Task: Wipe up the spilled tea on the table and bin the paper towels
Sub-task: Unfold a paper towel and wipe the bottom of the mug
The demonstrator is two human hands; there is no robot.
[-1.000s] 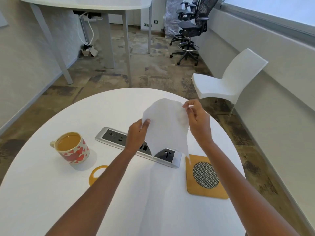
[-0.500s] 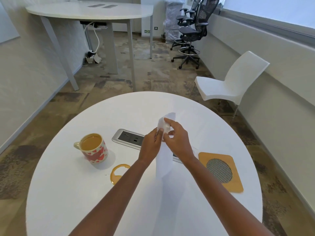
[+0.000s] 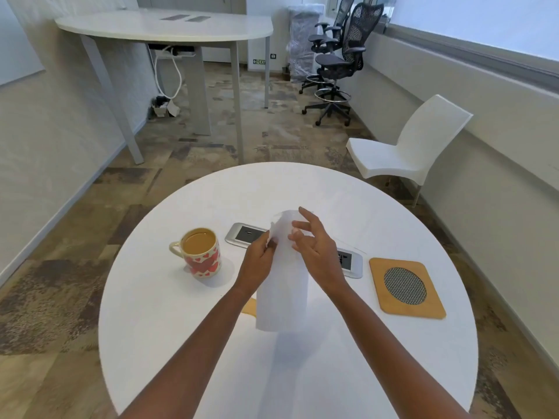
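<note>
A white paper towel (image 3: 282, 285), folded lengthwise, hangs above the round white table (image 3: 348, 204). My left hand (image 3: 257, 261) pinches its upper left edge. My right hand (image 3: 314, 249) is at the towel's right side with its fingers spread and loosely bent; a grip by it cannot be seen. The spilled tea (image 3: 250, 306) is an orange patch on the table, mostly hidden behind my left forearm and the towel. A mug with red hearts (image 3: 201, 252), full of tea, stands left of my hands.
A metal socket panel (image 3: 246, 234) is set into the table behind my hands. A wooden coaster with a mesh disc (image 3: 405, 287) lies at the right. A white chair (image 3: 405, 146) stands beyond the table's right edge. No bin is in view.
The spread towel was brought together and folded into a long strip. My right hand has loosened its pinch and spread its fingers. The view has pulled back and tilted up.
</note>
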